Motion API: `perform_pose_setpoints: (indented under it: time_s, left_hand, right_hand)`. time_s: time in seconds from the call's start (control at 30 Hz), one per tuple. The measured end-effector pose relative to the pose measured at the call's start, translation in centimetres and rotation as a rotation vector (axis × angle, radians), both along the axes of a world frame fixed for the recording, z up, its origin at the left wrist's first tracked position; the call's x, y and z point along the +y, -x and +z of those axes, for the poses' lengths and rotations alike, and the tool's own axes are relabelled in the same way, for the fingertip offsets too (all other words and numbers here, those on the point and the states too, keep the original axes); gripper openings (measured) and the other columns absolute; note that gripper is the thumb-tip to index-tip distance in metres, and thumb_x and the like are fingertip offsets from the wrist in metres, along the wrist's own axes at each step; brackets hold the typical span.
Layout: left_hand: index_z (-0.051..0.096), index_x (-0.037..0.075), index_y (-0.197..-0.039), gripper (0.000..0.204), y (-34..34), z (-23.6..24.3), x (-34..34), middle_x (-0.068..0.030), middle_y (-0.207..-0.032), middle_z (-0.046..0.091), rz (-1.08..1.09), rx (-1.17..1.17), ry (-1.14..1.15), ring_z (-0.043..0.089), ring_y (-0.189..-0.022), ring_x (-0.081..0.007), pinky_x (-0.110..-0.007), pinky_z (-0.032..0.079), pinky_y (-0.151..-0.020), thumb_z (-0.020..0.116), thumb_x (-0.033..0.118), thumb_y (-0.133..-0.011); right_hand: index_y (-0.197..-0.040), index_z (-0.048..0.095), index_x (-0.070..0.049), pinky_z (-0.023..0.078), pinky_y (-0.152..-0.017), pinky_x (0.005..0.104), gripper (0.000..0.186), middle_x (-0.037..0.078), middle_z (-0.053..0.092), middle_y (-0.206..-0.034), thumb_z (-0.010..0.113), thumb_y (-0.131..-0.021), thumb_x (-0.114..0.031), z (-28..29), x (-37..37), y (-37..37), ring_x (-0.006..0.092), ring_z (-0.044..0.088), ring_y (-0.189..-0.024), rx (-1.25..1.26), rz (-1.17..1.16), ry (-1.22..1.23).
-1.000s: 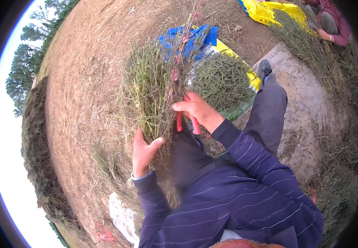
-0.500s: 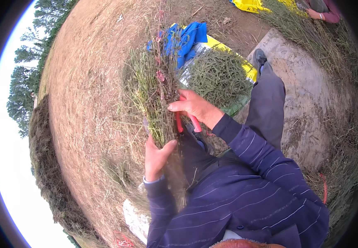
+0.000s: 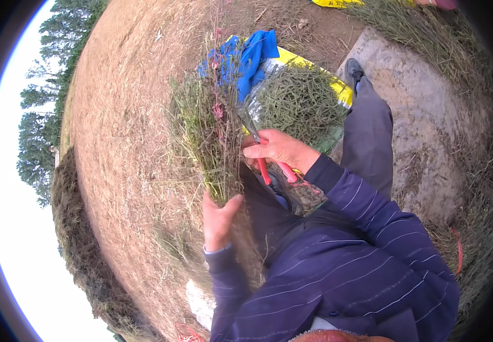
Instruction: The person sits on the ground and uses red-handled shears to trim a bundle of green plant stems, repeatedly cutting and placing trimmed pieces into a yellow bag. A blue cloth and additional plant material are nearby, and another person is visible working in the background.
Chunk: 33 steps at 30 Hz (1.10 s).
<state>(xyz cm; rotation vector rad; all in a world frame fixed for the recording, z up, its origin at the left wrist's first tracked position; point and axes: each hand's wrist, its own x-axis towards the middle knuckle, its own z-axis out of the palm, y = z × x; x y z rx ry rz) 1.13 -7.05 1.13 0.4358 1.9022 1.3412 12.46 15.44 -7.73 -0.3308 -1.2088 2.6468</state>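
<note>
My left hand (image 3: pixel 219 221) is wrapped round the lower end of an upright bundle of dry green-brown stems (image 3: pixel 201 131), its thumb pressed along the near side. A string of pink-red bits runs up the bundle. Just right of the stems, my right hand (image 3: pixel 285 151) grips red-handled pruning shears (image 3: pixel 264 171). Their handles point down toward my lap, and the metal blades point up beside the bundle, apart from my left hand. Some right fingers are hidden behind the tool. Beyond it a heap of cut green stems (image 3: pixel 300 102) lies on a yellow-and-white sack (image 3: pixel 342 91).
A blue cloth (image 3: pixel 256 57) lies across the sack's left end. My outstretched leg (image 3: pixel 367 142) rests right of the heap, by a dusty grey sheet (image 3: pixel 423 108). More stems (image 3: pixel 429 51) are piled at the far right, near another person's hand (image 3: pixel 426 2). Straw-covered ground spreads left.
My right hand has shifted slightly right and down with the shears, away from the bundle, and the blades now show. My left hand still holds the stems.
</note>
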Motion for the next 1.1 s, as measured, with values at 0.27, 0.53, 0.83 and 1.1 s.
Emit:
perform_pose_setpoints:
  time_s: [0.27,0.53,0.83,1.1]
  left_hand:
    - [0.052,-0.007,-0.136,0.054,0.3,0.1,1.4,-0.0163,-0.119,0.071,0.000,0.171,0.032,0.072,-0.101,-0.0218,-0.033,0.060,-0.088,0.078,-0.006,-0.089]
    - [0.054,-0.008,-0.139,0.064,1.2,-1.7,1.0,-0.0201,-0.126,0.070,-0.088,0.346,0.076,0.069,-0.113,-0.0269,-0.039,0.053,-0.105,0.085,0.003,-0.084]
    - [0.052,-0.008,-0.143,0.067,1.8,-2.8,0.3,-0.0201,-0.130,0.070,-0.142,0.517,0.127,0.068,-0.117,-0.0267,-0.039,0.052,-0.108,0.084,0.002,-0.084]
    - [0.052,-0.005,-0.145,0.069,1.2,-1.7,1.2,-0.0195,-0.130,0.070,-0.095,0.381,0.110,0.069,-0.117,-0.0268,-0.039,0.052,-0.108,0.085,0.004,-0.084]
  right_hand:
    - [-0.113,0.069,-0.001,0.059,-0.076,0.0297,0.021,0.007,0.075,-0.099,0.069,-0.105,-0.020,-0.1,1.5,-5.0,0.0129,0.069,-0.083,-0.146,-0.068,-0.268]
    - [-0.085,0.065,0.004,0.053,-0.070,0.0541,0.033,0.026,0.067,-0.078,0.069,-0.093,-0.029,2.7,2.2,-3.1,0.0463,0.068,-0.075,-0.324,-0.257,-0.938]
    - [-0.081,0.063,0.004,0.049,-0.065,0.0517,0.034,0.024,0.061,-0.069,0.071,-0.095,-0.026,1.8,1.8,-2.1,0.0418,0.063,-0.064,-0.380,-0.347,-1.018]
    - [-0.080,0.064,0.004,0.052,-0.070,0.0547,0.038,0.027,0.065,-0.074,0.071,-0.095,-0.030,1.0,2.3,-3.2,0.0479,0.067,-0.074,-0.381,-0.327,-0.858]
